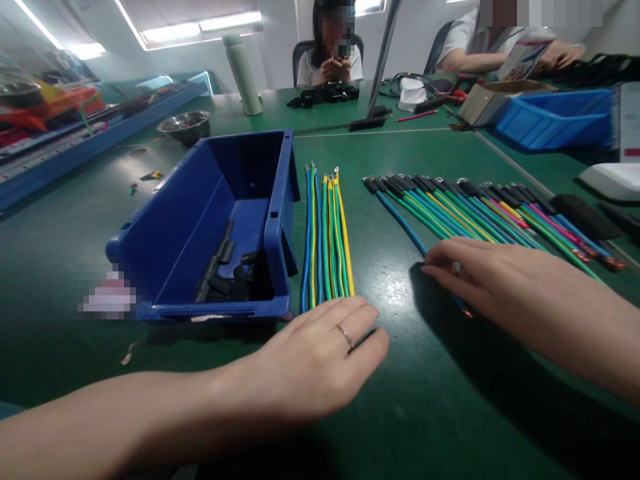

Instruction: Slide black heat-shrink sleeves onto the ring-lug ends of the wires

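My right hand (480, 273) pinches a blue cable (403, 223) between thumb and fingers. A black sleeve covers the cable's far end, and bare copper shows at its near end. That cable is the leftmost of a row of sleeved cables (450, 210) in blue, green, yellow and pink. My left hand (325, 353), wearing a ring, is bent over the near ends of several blue, green and yellow cables (327, 233) with metal terminals. Its fingertips are hidden underneath. Left of these cables stands a blue bin (173, 200) with short black sleeves (227, 280) inside.
A metal bowl (185, 125) and a pale green bottle (243, 77) stand farther back. A metal pole (383, 60) rises from the table. At the right are a lighter blue bin (555, 120) and a cardboard box (490, 100). Two people sit across the table.
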`<state>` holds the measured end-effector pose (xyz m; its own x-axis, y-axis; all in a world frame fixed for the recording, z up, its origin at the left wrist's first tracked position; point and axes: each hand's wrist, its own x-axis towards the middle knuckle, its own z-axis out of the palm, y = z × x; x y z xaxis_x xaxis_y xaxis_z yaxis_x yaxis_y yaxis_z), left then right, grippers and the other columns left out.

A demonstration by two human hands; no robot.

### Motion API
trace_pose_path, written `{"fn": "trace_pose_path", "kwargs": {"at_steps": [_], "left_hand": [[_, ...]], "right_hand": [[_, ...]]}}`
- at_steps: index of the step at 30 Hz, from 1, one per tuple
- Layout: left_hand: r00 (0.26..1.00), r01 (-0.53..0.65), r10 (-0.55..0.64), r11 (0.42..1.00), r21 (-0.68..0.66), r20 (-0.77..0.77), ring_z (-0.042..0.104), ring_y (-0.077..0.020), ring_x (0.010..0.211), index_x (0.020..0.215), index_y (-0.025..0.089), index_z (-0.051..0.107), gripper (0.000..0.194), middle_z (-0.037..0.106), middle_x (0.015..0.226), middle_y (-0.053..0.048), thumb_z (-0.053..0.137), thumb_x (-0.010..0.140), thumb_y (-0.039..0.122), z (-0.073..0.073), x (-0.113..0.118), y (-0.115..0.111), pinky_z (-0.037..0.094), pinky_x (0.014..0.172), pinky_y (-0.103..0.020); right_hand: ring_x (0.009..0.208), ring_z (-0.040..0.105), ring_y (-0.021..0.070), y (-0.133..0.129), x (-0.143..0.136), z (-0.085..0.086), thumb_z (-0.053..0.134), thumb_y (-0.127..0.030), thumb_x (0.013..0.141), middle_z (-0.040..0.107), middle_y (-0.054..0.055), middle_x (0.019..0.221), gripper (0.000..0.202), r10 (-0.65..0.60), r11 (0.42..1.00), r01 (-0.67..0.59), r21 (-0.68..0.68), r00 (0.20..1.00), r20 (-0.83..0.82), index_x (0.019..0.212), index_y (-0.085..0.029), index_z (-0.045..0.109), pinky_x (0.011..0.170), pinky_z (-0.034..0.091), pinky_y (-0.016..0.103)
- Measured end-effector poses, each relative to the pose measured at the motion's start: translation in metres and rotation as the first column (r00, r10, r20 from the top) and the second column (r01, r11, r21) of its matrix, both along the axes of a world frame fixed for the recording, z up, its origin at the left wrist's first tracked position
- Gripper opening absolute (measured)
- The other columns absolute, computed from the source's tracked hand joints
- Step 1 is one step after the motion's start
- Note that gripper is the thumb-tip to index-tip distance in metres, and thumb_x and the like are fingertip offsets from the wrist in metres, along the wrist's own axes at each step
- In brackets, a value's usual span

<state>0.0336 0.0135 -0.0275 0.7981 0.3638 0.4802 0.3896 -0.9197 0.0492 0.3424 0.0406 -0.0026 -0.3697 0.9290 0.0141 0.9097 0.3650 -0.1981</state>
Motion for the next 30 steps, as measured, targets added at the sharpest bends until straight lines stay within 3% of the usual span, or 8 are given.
{"fn": "trace_pose_path", "kwargs": {"at_steps": [3,7,11,16,24,30], "left_hand": [[1.000,0.005,-0.005,1.000,0.007,0.002,0.083,-0.0239,0.115,0.117,0.012,0.078,0.042,0.087,0.119,-0.011,0.037,0.125,0.014,-0.002,-0.001,0.000,0.067,0.111,-0.034],[1.000,0.018,-0.018,1.000,0.019,-0.003,0.083,-0.0251,0.120,0.123,0.011,0.075,0.037,0.086,0.123,-0.012,0.038,0.124,0.013,-0.002,-0.002,-0.001,0.067,0.113,-0.035],[1.000,0.022,-0.022,1.000,0.019,-0.017,0.082,-0.0254,0.120,0.123,0.011,0.073,0.033,0.086,0.124,-0.012,0.040,0.123,0.012,-0.001,-0.002,-0.001,0.066,0.113,-0.035],[0.999,0.024,-0.024,1.000,0.015,-0.031,0.082,-0.0264,0.122,0.127,0.011,0.070,0.029,0.085,0.126,-0.013,0.041,0.122,0.011,-0.001,-0.002,0.000,0.065,0.114,-0.035],[0.998,0.036,-0.036,0.999,-0.002,-0.055,0.081,-0.0280,0.125,0.130,0.010,0.067,0.024,0.083,0.129,-0.014,0.045,0.119,0.009,-0.002,-0.004,-0.001,0.064,0.117,-0.037],[0.997,0.043,-0.044,0.999,-0.015,-0.061,0.080,-0.0291,0.126,0.132,0.010,0.066,0.023,0.082,0.130,-0.015,0.049,0.117,0.009,-0.003,-0.004,0.000,0.064,0.117,-0.038]], "right_hand": [[0.075,0.081,0.0372,0.001,-0.001,-0.005,0.041,-0.053,0.109,0.084,0.016,0.093,0.040,-0.016,0.995,0.003,0.100,0.992,0.128,0.107,-0.026,0.070,0.061,0.047,0.042],[0.077,0.082,0.0376,0.005,-0.004,-0.010,0.033,-0.049,0.109,0.087,0.018,0.101,0.044,-0.084,0.989,0.060,0.136,0.981,0.177,0.107,-0.025,0.071,0.058,0.044,0.040],[0.084,0.084,0.0402,0.009,-0.006,-0.010,0.029,-0.054,0.105,0.088,0.019,0.102,0.053,-0.156,0.976,0.117,0.184,0.965,0.211,0.096,-0.027,0.073,0.060,0.042,0.040],[0.080,0.083,0.0444,0.007,-0.005,-0.005,0.031,-0.061,0.102,0.089,0.019,0.098,0.061,-0.241,0.960,0.194,0.203,0.940,0.242,0.101,-0.028,0.083,0.058,0.038,0.041],[0.068,0.077,0.0394,0.009,0.004,0.003,0.041,-0.063,0.104,0.086,0.014,0.087,0.057,-0.307,0.945,0.263,0.195,0.918,0.251,0.100,-0.033,0.090,0.054,0.036,0.040],[0.070,0.074,0.0315,0.016,0.012,-0.005,0.045,-0.064,0.107,0.085,0.013,0.104,0.058,-0.258,0.943,0.212,0.255,0.953,0.161,0.096,-0.031,0.091,0.060,0.050,0.045]]}}
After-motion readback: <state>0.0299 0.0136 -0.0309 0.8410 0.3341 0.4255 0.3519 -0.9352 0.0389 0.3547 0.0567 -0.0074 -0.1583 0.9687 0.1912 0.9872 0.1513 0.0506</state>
